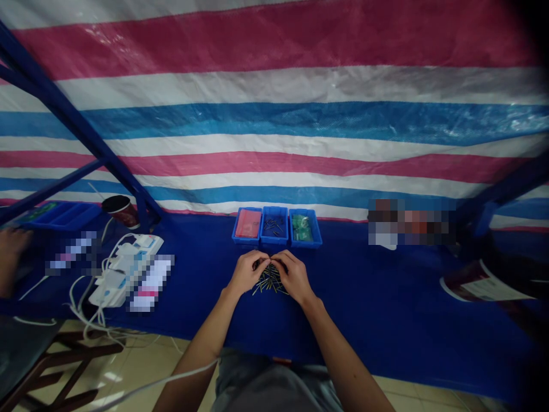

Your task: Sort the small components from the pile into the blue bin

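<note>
The left hand (246,273) and right hand (295,277) are curled, their fingertips meeting over a loose heap of slim yellow-and-dark pins (270,280); whether they grip a pin, I cannot tell. The heap lies on a dark blue mat (355,297). Just beyond the hands stand three small blue plastic trays (274,208), holding a flat pink packet (247,223), dark pins (274,226) and green circuit boards (300,227). Left of the hands lies a white power strip (124,269); a striped tarpaulin (274,126) hangs farthest off.

Seemingly a makeshift workshop: striped tarpaulin wall (274,123), blue-covered workbench (377,297).
</note>
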The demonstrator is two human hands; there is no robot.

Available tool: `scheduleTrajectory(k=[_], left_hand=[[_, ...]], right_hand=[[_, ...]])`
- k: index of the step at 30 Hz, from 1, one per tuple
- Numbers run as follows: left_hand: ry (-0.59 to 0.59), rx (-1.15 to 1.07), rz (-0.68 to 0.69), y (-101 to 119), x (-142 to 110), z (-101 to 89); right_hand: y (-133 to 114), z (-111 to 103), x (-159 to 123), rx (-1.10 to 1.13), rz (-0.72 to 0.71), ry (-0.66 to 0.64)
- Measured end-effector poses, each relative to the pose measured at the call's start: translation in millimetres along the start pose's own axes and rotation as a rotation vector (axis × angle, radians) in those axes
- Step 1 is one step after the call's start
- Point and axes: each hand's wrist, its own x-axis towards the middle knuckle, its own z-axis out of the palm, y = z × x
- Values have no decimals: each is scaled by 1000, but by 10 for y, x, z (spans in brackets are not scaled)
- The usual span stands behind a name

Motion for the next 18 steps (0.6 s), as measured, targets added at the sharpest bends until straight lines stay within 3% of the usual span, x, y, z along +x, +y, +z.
scheduleTrajectory(k=[18], left_hand=[[12, -2, -5, 7, 8, 6]], right_hand=[[16, -6, -9, -196, 29, -45]])
